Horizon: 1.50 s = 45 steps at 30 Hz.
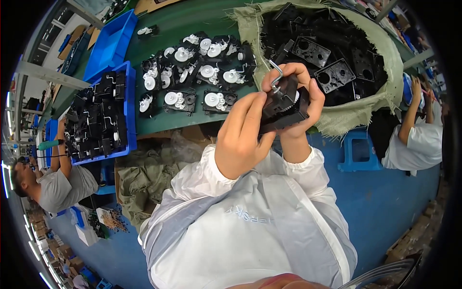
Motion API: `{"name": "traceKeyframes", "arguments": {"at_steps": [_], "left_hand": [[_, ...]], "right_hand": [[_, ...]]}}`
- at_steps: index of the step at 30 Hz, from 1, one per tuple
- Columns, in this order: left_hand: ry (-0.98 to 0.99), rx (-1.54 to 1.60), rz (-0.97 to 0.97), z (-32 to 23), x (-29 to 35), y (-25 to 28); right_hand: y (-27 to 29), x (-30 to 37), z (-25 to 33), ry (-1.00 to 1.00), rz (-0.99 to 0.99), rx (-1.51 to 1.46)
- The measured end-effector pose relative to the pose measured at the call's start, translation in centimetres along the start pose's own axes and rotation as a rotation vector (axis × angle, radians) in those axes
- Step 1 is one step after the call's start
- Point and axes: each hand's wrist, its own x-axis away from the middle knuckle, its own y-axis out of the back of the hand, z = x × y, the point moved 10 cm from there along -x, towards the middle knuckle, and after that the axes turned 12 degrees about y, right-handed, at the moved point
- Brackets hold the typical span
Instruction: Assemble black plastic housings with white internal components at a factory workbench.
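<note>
Left: black units gathered in a blue tray (130, 111), likely to keep them together. Centre: white-geared units (208, 72) spread on the table (156, 123), presumably for easy picking. My left hand (243, 137) braces the black housing (291, 117); my right hand (312, 103) grips it beside the open sack (353, 115), probably for steadiness. Housing: boxy, bent metal rod (277, 72) upright, white gear (295, 98) showing right.

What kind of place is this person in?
Probably a factory workshop: many similar black parts with white gears lie on a green table, a big sack holds black plastic pieces, and another person is at work on the left.
</note>
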Motion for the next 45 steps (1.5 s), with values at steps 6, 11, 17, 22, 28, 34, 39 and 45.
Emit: {"name": "traceKeyframes", "arguments": {"at_steps": [6,11,17,22,28,34,39,45], "left_hand": [[-0.013,-0.108,0.004,0.1,-0.4,0.8],[-0.059,-0.287,-0.056,-0.1,-0.5,1.3],[-0.085,-0.331,-0.113,0.0,-0.7,1.7],[-0.041,-0.168,-0.099,0.8,-1.3,2.2],[-0.008,-0.1,-0.116,1.3,-2.0,2.1],[0.008,-0.13,-0.146,0.6,-1.6,1.9],[0.018,-0.155,-0.144,0.6,-1.6,1.1],[0.031,-0.067,-0.031,1.8,-3.9,0.9]], "right_hand": [[-1.4,-0.4,-1.8,-0.009,-0.003,-0.135],[-3.5,-0.8,-2.4,0.054,0.076,-0.239],[-3.0,-1.1,-3.8,-0.062,0.009,-0.139],[-2.9,-1.6,-4.5,-0.075,0.029,-0.246],[-2.3,-1.9,-4.9,-0.052,-0.027,-0.277],[-2.4,-1.9,-4.6,-0.101,0.037,-0.211],[-1.6,-2.2,-4.7,-0.09,0.076,-0.234],[-1.1,-3.2,-5.1,-0.092,0.026,-0.22]]}}
